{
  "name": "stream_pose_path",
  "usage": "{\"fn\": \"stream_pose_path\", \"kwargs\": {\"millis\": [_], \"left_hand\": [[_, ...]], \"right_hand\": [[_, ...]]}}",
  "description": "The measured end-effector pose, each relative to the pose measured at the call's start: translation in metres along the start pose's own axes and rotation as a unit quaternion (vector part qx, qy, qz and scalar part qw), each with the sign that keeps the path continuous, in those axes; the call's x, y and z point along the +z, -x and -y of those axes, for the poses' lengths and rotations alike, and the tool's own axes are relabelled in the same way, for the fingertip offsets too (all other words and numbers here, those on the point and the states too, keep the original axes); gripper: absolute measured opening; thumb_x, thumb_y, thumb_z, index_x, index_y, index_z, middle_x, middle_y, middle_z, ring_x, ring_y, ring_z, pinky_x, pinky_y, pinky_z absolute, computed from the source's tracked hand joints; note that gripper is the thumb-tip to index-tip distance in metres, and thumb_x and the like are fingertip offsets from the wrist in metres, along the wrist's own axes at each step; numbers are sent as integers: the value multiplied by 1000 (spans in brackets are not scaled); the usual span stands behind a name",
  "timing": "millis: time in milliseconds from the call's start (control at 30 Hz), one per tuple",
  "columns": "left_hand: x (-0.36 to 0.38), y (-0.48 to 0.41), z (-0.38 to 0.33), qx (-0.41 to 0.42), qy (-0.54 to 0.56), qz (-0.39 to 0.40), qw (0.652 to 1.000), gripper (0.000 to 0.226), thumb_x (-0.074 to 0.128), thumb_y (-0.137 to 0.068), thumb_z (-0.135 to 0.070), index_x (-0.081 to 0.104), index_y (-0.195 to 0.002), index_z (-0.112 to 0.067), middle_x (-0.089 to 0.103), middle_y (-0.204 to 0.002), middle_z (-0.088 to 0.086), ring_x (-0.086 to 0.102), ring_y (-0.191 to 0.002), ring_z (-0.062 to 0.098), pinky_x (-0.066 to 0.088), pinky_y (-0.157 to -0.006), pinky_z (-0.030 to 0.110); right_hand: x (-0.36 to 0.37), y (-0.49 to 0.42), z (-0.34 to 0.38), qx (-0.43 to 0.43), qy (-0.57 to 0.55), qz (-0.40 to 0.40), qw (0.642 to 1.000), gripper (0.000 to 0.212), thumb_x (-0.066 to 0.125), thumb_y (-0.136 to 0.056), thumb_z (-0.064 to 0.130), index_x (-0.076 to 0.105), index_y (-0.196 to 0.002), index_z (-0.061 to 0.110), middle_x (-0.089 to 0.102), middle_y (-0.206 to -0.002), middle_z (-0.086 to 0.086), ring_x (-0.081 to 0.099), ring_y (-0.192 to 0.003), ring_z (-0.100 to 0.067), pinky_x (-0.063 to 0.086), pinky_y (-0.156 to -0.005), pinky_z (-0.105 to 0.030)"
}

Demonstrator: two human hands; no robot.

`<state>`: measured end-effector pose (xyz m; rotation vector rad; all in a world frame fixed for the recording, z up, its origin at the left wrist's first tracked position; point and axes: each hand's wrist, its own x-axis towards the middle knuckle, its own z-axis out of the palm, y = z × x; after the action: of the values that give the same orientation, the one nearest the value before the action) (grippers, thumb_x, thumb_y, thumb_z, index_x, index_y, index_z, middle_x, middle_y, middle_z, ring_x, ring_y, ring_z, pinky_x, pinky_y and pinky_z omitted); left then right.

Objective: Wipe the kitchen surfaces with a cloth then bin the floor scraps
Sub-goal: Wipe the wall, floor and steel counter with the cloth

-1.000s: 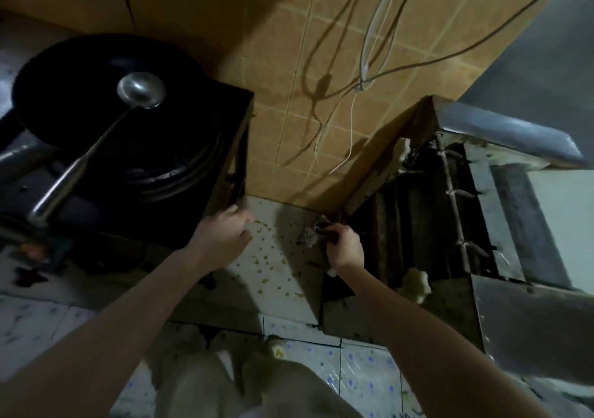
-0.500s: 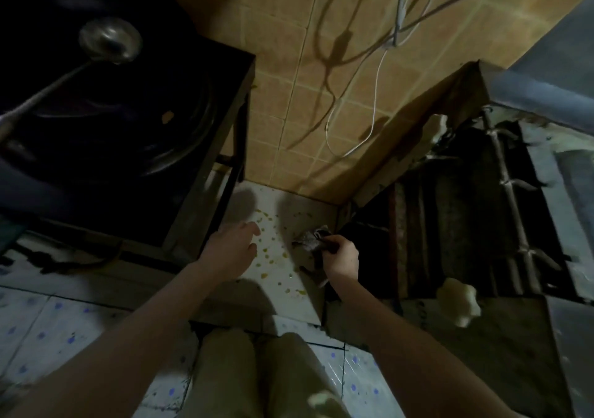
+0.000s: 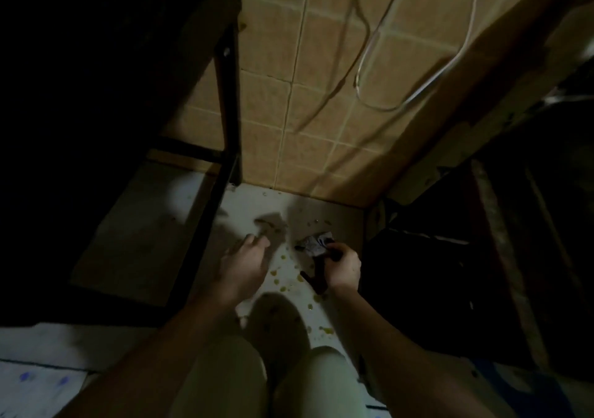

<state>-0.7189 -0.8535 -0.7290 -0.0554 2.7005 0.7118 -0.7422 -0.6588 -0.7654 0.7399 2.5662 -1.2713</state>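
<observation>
I am crouched low over a pale floor tile in a dim corner. Small yellowish scraps lie scattered on it. My right hand grips a crumpled grey scrap and a dark strip that hangs below the fist. My left hand hovers just above the floor beside it, fingers relaxed and pointing toward a darker bit of debris. It holds nothing. My knees in light trousers fill the bottom of the view.
A black metal stand leg and its lower frame rise on the left, dark underneath. A tan tiled wall with hanging white cables is ahead. A dark appliance body closes off the right side.
My head has dropped lower and closer to the floor, so the wok and ladle are out of view. Both hands stay over the same tile; the right still holds the scrap.
</observation>
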Motion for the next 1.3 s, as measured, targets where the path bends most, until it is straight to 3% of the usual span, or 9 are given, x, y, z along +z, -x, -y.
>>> {"fn": "stream_pose_path", "kwargs": {"millis": [200,300,367,433,600,733,900,1067,1300], "left_hand": [[79,-76,41,5,-54,-61,997,31,45,-93,-24,45,-123,-27,48,-124,1,50,-113,24,42,-91,39],[109,-111,62,39,-59,-77,995,31,45,-92,-24,46,-123,-23,47,-124,2,50,-112,26,43,-90,40],[126,-132,75,54,-67,-91,992,29,46,-92,-23,48,-121,-24,49,-121,1,49,-113,25,41,-90,39],[140,-149,89,50,-60,-101,992,29,47,-91,-21,50,-120,-23,51,-120,1,48,-112,24,41,-91,38],[162,-188,121,52,-20,-137,989,34,53,-89,-14,53,-122,-15,53,-122,8,51,-110,26,46,-92,42],[167,-193,140,22,51,-143,988,33,54,-90,-15,50,-122,-20,50,-119,4,54,-101,23,51,-84,44],[182,-196,161,7,41,-184,982,33,54,-90,-16,48,-122,-21,48,-124,4,52,-108,21,49,-86,39],[196,-196,177,-14,70,-201,977,30,55,-89,-15,51,-117,-21,50,-122,3,53,-104,18,51,-84,38],[201,-211,193,-26,8,-187,982,31,54,-90,-16,52,-122,-14,47,-128,10,49,-110,23,39,-87,32]], "right_hand": [[77,-72,-63,11,-52,24,998,33,49,-90,-2,56,-121,6,59,-124,-12,55,-114,-25,42,-88,-24],[109,-105,-91,41,-96,39,994,32,45,-92,-2,53,-122,7,54,-116,-7,53,-106,-22,47,-72,-14],[125,-126,-107,36,-69,11,997,31,48,-91,1,58,-119,10,58,-118,-7,56,-106,-24,52,-78,-27],[141,-147,-120,15,-17,-17,1000,31,51,-89,4,63,-116,13,63,-119,-9,58,-108,-27,48,-92,-37],[177,-195,-124,-53,9,-45,998,31,53,-85,8,66,-111,21,66,-115,-5,59,-106,-25,46,-91,-34],[202,-215,-101,-127,8,-27,992,31,57,-85,5,61,-113,17,60,-120,-5,56,-112,-23,42,-98,-33],[248,-219,-69,-262,116,-4,958,29,54,-89,12,60,-116,20,58,-114,-4,57,-104,-24,46,-84,-32],[286,-220,-66,-302,255,76,916,29,48,-89,13,56,-116,16,52,-111,-10,51,-104,-31,43,-73,-39],[296,-252,-60,-335,237,56,910,31,45,-89,8,59,-116,14,53,-110,-11,49,-104,-30,43,-75,-37]]}}
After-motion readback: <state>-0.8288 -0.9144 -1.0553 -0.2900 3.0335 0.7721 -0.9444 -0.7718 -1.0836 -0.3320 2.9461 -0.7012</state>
